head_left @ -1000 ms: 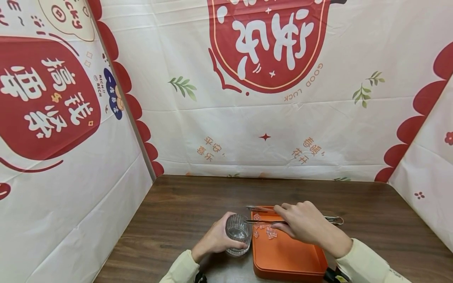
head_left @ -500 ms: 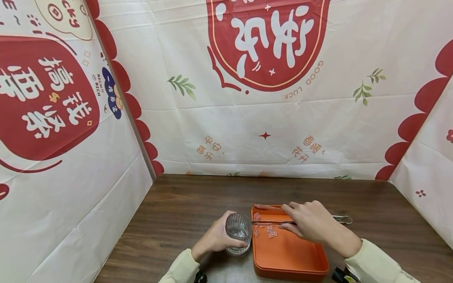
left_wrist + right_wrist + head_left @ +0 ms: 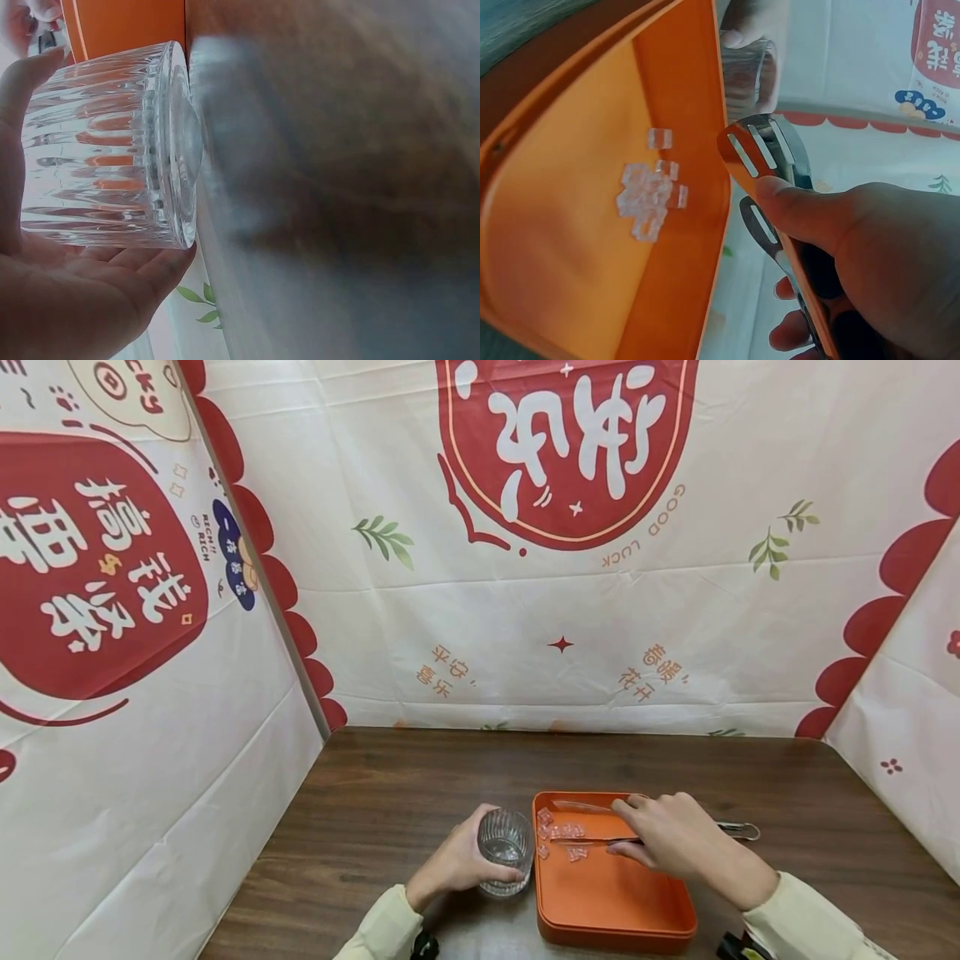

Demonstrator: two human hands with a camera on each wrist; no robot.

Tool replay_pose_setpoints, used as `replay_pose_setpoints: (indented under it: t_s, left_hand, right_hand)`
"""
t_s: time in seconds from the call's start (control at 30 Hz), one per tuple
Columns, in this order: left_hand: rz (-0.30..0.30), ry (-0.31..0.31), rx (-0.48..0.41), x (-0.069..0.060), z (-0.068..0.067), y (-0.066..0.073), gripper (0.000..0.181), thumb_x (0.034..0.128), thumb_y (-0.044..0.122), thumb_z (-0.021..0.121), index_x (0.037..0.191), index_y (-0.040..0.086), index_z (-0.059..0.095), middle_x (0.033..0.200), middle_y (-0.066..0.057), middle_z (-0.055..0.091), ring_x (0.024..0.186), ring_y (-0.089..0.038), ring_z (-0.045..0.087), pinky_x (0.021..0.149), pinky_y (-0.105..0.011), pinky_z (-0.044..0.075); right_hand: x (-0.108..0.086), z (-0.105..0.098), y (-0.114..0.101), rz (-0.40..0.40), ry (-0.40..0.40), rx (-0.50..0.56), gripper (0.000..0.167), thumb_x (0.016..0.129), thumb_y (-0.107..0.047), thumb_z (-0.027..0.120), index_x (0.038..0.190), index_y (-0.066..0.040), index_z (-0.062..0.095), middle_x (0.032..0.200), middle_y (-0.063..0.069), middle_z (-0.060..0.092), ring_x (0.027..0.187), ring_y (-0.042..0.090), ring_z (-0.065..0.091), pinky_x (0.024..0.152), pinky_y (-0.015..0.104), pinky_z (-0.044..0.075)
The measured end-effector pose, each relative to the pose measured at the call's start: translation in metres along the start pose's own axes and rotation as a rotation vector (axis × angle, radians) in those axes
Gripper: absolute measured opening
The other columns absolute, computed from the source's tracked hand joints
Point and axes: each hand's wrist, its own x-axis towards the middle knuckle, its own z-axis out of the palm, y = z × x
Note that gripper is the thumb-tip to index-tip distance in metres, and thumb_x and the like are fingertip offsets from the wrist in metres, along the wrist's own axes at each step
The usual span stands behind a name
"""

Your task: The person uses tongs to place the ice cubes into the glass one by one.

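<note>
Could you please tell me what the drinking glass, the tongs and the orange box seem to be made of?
Drinking glass: clear, glossy glass, or perhaps hard plastic; ribbed walls bend light.
Tongs: polished metal, probably steel, mirroring orange.
Orange box: probably smooth plastic, with even colour and soft sheen.

In the head view, the slotted silver metal tongs (image 3: 622, 840) are partly hidden by the right hand (image 3: 675, 833); clustered clear cubes (image 3: 645, 193) cannot be counted. From the left wrist, the brown wooden tabletop (image 3: 352, 187) is blurred.
</note>
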Motion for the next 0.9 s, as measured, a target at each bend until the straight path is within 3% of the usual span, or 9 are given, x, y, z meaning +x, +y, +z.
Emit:
replay_pose_setpoints:
  t_s: [0.5,0.9]
  left_hand:
    - [-0.029,-0.006,0.004,0.0,0.0,-0.001,0.085,0.061,0.037,0.094,0.13,0.015,0.05,0.113,-0.005,0.066,0.099,-0.017,0.064,0.085,-0.03,0.051]
    - [-0.033,-0.007,0.008,0.0,0.001,-0.002,0.083,0.0611,0.037,0.094,0.128,0.017,0.05,0.112,-0.003,0.065,0.097,-0.014,0.064,0.084,-0.029,0.051]
  right_hand:
    - [-0.015,0.02,-0.002,-0.026,-0.135,0.064,0.041,0.083,-0.057,0.07,0.092,-0.018,0.059,0.07,-0.009,0.05,0.047,0.01,0.044,0.042,0.031,0.033]
    - [-0.016,0.027,-0.005,-0.032,-0.15,0.055,0.043,0.082,-0.058,0.071,0.093,-0.019,0.058,0.07,-0.008,0.05,0.049,0.01,0.046,0.043,0.033,0.037]
